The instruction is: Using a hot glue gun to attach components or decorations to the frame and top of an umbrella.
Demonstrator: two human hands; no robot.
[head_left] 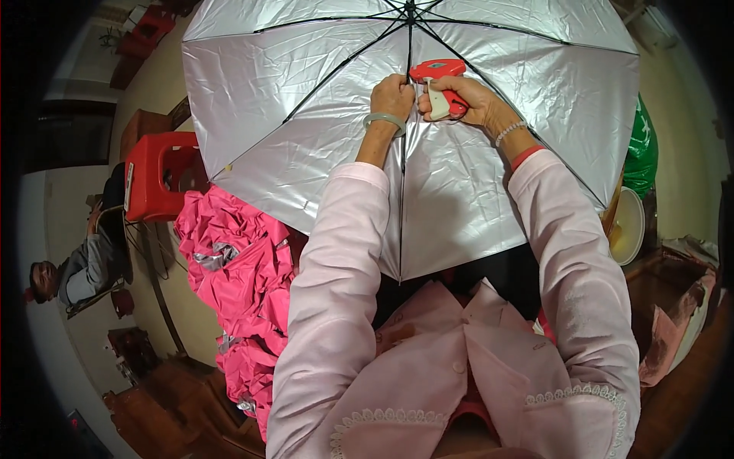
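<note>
An open umbrella point(306, 99) fills the upper middle of the view, its silver inner lining facing the person, creased in fine wrinkles and divided into panels by thin black ribs that meet at a hub near the top edge. The fabric looks slick and reflective, and its lower rim runs in shallow scallops from rib tip to rib tip.

The left hand point(392, 97) is closed in a fist on the lining right at a central rib, pinching the cloth there; a pale green bangle sits on its wrist. Just beside it, touching or nearly so, the right hand point(478, 103) is wrapped around a red tagging gun point(437, 84) with a whitish trigger, the gun's red top lying against the umbrella's lining. A beaded bracelet circles that wrist. Both forearms, in soft pale pink sleeves, rise from the lower edge and cover part of the umbrella's lower panels.

Below and left of the umbrella lies a heap of bright pink fabric point(237, 268) with glints of the same silver lining, crumpled and folded. Left of the umbrella's rim stands a red plastic stool point(153, 176), and farther left a seated person point(84, 264) in grey. To the umbrella's right are a green bag point(644, 149) and a pale round bowl point(631, 226).
</note>
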